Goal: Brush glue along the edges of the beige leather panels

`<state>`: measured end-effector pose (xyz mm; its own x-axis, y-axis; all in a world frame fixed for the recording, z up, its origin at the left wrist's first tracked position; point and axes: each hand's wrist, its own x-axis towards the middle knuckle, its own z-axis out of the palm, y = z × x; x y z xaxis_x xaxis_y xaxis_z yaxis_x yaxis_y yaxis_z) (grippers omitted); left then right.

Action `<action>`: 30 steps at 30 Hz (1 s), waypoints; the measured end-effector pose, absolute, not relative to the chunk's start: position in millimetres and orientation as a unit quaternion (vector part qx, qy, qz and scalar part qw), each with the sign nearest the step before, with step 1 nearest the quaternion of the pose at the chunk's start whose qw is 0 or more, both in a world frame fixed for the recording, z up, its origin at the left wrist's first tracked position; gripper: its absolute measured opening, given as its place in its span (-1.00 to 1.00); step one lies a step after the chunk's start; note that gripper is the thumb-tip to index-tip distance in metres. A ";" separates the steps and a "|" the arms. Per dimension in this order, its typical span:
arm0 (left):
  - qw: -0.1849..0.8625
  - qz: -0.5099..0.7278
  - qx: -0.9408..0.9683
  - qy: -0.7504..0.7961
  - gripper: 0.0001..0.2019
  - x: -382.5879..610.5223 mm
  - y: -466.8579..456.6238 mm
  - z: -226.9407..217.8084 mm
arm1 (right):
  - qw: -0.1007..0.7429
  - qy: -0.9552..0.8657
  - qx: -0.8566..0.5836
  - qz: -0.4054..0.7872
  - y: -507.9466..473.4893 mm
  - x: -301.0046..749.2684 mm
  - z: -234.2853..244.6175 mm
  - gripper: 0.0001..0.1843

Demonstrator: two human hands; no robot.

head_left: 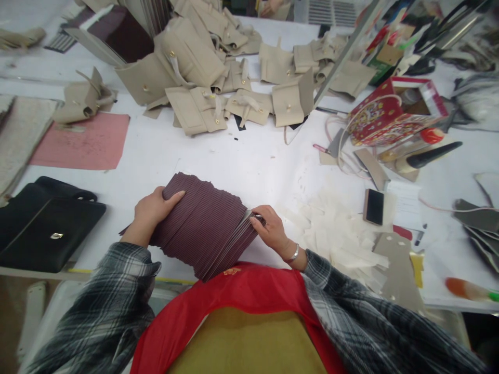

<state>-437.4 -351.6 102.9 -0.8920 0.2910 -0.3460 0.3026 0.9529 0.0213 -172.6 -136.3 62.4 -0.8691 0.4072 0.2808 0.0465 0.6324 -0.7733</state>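
Note:
A fanned stack of dark maroon leather pieces (pixel 206 228) lies at the near edge of the white table (pixel 253 161). My left hand (pixel 154 210) grips the stack's left side, thumb on top and fingers wrapped under. My right hand (pixel 271 228) pinches the stack's right edge, where the grey undersides of the pieces show. Both arms wear plaid sleeves; a bracelet sits on the right wrist.
A heap of beige leather bag parts (pixel 218 67) covers the far table. A black bag (pixel 47 223) lies at the left, a pink sheet (pixel 81 143) beyond it. At the right are a red gift bag (pixel 384 117), a phone (pixel 375 206), white paper scraps (pixel 339 234) and cut grey pieces.

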 end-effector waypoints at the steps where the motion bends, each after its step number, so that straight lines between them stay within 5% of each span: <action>1: 0.176 -0.017 0.152 0.973 -0.15 -437.6 -351.5 102.9 | 0.224 -0.872 -0.137 0.414 -135.7 -172.2 62.4 -0.79; 9: 0.178 -0.016 0.148 0.973 -0.14 -438.3 -350.9 103.4 | 0.179 -0.894 -0.085 0.401 -130.9 -178.5 63.9 -0.63; 19: 0.177 -0.016 0.150 0.973 -0.15 -439.0 -351.5 103.0 | 0.207 -0.878 -0.106 0.419 -129.7 -178.6 65.5 -0.82; 25: 0.174 -0.016 0.150 0.973 -0.14 -438.8 -350.5 103.7 | 0.153 -0.899 -0.068 0.405 -125.4 -189.3 69.7 -0.60; 30: 0.174 -0.019 0.151 0.973 -0.13 -439.5 -351.1 104.6 | 0.144 -0.905 -0.062 0.395 -126.5 -190.4 68.9 -0.63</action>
<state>-439.5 -351.1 104.6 -0.8935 0.2873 -0.3451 0.3007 0.9536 0.0155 -190.4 -126.5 68.9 -0.9510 0.2264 0.2105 -0.0004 0.6801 -0.7331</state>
